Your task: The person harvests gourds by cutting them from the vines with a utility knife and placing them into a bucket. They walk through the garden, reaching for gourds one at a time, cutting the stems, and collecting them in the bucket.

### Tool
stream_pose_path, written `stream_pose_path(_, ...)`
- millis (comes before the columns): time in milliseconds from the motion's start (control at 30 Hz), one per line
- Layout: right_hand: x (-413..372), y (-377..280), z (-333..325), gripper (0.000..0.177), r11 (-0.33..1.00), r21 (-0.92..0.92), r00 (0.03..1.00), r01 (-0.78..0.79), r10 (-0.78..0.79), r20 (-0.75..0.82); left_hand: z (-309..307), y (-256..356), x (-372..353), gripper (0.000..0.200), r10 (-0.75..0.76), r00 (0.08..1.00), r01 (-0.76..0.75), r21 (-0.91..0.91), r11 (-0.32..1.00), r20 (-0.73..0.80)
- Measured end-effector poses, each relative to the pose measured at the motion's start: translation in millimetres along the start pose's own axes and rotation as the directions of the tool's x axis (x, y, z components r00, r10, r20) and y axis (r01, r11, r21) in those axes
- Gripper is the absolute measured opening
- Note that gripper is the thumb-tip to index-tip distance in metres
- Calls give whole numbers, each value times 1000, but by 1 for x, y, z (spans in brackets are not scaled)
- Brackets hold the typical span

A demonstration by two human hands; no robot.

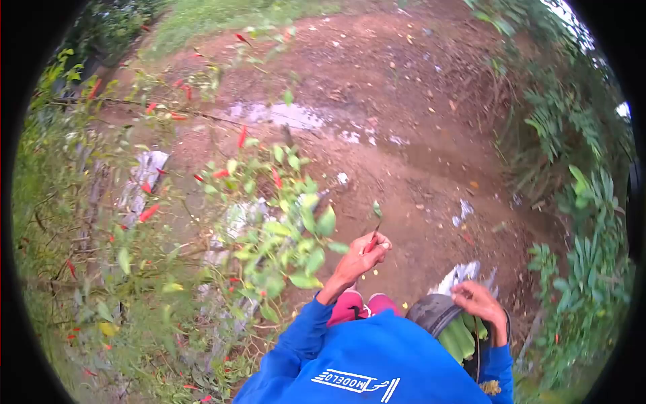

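Thumb and fingers of my left hand [361,259] are closed around a red chili pepper [370,244], whose thin stem points up with a small green leaf [377,209] at its tip. Just left of this hand grow the leafy branches of a chili plant [296,232], with red chilies such as one [276,178] hanging among the leaves. My right hand [482,303] is over the edge of a dark round container [431,312] held against my body. Its fingers are loosely bent and apart, and I see nothing in them. Green material [459,339] lies at the container's opening.
Bare brown soil [417,182] stretches ahead, with a puddle [282,116] across it. Pale torn sheeting [142,182] lies under the plants at left. White scraps [463,211] dot the ground. Dense green bushes [582,269] border the right side. A thin dark line [195,113] crosses the upper left.
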State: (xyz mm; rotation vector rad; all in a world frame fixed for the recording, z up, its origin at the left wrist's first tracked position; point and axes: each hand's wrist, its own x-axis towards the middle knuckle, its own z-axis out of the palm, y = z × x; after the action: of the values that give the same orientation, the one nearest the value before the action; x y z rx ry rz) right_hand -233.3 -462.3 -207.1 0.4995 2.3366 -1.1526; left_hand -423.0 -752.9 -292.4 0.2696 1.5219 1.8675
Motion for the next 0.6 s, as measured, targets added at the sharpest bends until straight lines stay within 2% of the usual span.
stream_pose_path(100,60,-3,-18,36,984,-149,972,97,-62,225,-30,70,46,21,106,991,-95,129,987,-86)
stream_pose_path(167,98,-36,-38,35,995,-45,973,90,-78,215,-53,107,75,20,222,962,-184,225,957,-160)
stream_pose_path(233,141,-59,-55,39,982,-144,981,121,-96,170,-86,138,100,21,316,925,-243,310,919,-213)
stream_pose_path(300,194,-57,-74,41,975,-134,945,179,-132,300,-108,171,119,23,431,835,-301,370,879,-344)
stream_pose_path(367,241,-52,-94,46,962,-136,903,236,-165,397,-122,192,121,24,444,775,-285,378,881,-449)
stream_pose_path(433,309,-58,-126,50,873,-311,861,377,-206,464,-140,220,128,26,474,657,-296,378,877,-586)
stream_pose_path(467,328,-65,-145,51,868,-305,855,391,-220,469,-147,220,131,26,469,627,-286,377,881,-621)
stream_pose_path(500,345,-78,-169,51,849,-314,831,426,-229,507,-159,215,133,25,489,552,-253,423,870,-675)
stream_pose_path(533,367,-93,-188,50,808,-288,784,515,-307,540,-166,221,136,25,524,470,-216,484,848,-710)
stream_pose_path(567,393,-99,-197,48,843,-233,784,485,-301,542,-167,222,138,25,533,429,-197,500,843,-730)
stream_pose_path(600,419,-105,-206,46,874,-177,785,452,-296,544,-162,223,141,26,441,441,-190,399,897,-781)
